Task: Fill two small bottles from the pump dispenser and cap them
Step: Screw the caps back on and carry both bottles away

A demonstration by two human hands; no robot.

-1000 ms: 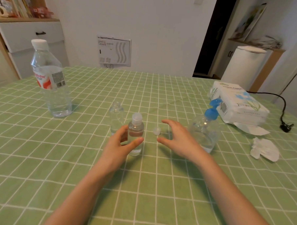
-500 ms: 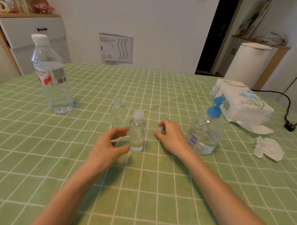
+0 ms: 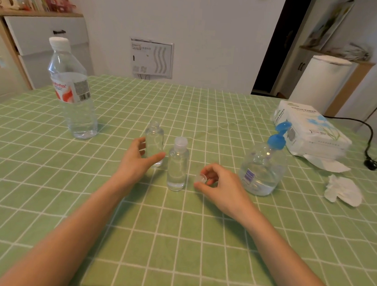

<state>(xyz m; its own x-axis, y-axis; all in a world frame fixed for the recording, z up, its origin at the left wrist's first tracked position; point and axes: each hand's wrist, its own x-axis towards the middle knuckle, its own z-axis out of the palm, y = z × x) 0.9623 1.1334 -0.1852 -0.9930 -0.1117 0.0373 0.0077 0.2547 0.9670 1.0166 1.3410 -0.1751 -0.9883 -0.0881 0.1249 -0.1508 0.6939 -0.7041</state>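
Note:
Two small clear bottles stand mid-table. The capped bottle is nearer to me and stands free. The uncapped bottle is behind it to the left, and my left hand wraps around it, thumb in front and fingers behind. My right hand pinches a small clear cap just right of the capped bottle, lifted a little off the cloth. The pump dispenser, clear with a blue pump head, stands to the right of my right hand.
A large water bottle stands at the back left. A tissue pack lies at the back right, with a crumpled tissue in front of it and a black cable beside it. Green checked cloth covers the table.
My left hand let go of the capped bottle and moved back to grip the uncapped one. My right hand picked the loose cap up from the cloth.

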